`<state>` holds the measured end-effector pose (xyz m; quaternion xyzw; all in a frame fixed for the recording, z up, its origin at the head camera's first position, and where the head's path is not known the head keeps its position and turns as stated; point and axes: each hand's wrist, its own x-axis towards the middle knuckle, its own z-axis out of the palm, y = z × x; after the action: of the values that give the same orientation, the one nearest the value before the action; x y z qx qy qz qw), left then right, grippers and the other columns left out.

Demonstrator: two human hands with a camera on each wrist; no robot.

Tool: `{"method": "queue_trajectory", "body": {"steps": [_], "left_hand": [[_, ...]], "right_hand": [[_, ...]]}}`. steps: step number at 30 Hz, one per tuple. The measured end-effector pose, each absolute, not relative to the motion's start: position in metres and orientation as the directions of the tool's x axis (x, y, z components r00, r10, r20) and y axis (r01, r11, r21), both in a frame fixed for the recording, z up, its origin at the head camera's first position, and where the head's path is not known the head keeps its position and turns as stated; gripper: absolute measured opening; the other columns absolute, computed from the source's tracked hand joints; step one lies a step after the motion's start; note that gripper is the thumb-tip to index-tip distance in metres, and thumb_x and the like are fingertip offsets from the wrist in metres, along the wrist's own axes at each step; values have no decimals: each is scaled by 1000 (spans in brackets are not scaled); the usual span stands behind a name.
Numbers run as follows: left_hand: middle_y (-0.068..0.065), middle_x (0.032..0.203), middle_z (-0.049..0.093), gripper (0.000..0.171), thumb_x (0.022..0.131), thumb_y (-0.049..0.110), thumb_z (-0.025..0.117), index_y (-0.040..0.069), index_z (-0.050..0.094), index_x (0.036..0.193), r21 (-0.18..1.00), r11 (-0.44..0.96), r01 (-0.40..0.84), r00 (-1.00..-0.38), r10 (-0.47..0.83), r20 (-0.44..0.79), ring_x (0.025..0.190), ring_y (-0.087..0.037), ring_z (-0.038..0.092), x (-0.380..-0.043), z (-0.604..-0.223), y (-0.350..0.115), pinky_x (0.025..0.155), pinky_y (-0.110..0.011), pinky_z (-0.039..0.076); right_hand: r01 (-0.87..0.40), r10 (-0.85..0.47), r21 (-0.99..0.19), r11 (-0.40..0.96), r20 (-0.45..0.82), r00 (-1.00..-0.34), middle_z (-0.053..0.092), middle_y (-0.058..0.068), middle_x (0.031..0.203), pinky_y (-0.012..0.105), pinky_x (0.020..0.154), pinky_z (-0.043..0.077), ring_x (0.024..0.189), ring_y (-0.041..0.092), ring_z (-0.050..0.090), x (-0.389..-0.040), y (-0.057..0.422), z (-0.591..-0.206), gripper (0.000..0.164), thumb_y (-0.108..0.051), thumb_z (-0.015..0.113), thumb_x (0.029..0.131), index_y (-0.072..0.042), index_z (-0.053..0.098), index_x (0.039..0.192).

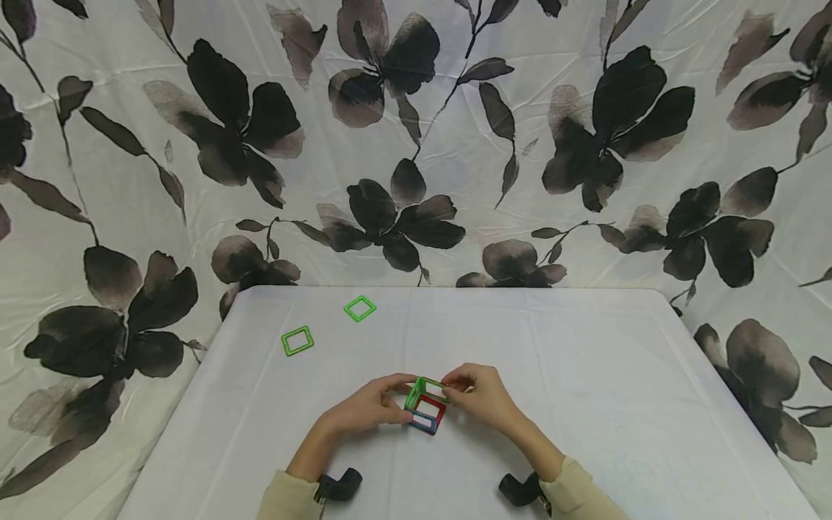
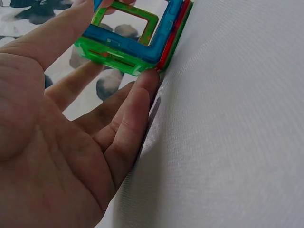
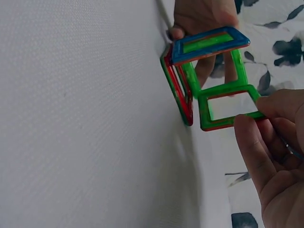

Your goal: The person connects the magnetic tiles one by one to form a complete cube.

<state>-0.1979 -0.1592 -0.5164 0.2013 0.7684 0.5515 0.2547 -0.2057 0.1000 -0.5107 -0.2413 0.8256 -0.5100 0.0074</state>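
Observation:
Several square magnetic tiles with hollow centres stand joined in a box-like shape near the front of the table. In the left wrist view, my left hand (image 2: 61, 142) holds this shape, its thumb by the blue tile (image 2: 118, 42) and fingertips at a green tile (image 2: 107, 59) below. My right hand (image 1: 484, 397) pinches the edge of another green tile (image 3: 205, 111) between thumb and fingers; its far edge meets the shape in the right wrist view. A red tile (image 3: 176, 90) lies against the tabletop, with the blue tile standing off one edge.
Two loose green tiles, one (image 1: 367, 315) near the back edge and one (image 1: 301, 350) farther left, lie flat on the white-covered table (image 1: 585, 375). A floral cloth (image 1: 494, 159) hangs behind. Each wrist carries a black camera mount (image 1: 342, 485).

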Motion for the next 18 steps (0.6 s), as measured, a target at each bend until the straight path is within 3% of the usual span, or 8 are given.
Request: {"method": "queue_trajectory", "body": {"steps": [13,18], "left_hand": [[-18,132,52,68,85,15,77,10,44,144,957,291,14,-782,599,-171,88,-23,67,-198,-517,-161,72,-31,50],[-18,131,51,71,81,8,79,11,45,144,959,284,21,-782,602,-161,88,-23,67,-198,-518,-162,71,-30,52]], "right_hand": [[-360,-408,-878,315,217,-887,67,-4,80,26,64,53,71,10,63,-203,100,-517,9,-1,74,84,-6,74,92],[-365,-417,-885,289,227,-880,68,-1,84,26,62,53,71,14,64,-202,99,-517,9,-5,73,86,-7,74,95]]}}
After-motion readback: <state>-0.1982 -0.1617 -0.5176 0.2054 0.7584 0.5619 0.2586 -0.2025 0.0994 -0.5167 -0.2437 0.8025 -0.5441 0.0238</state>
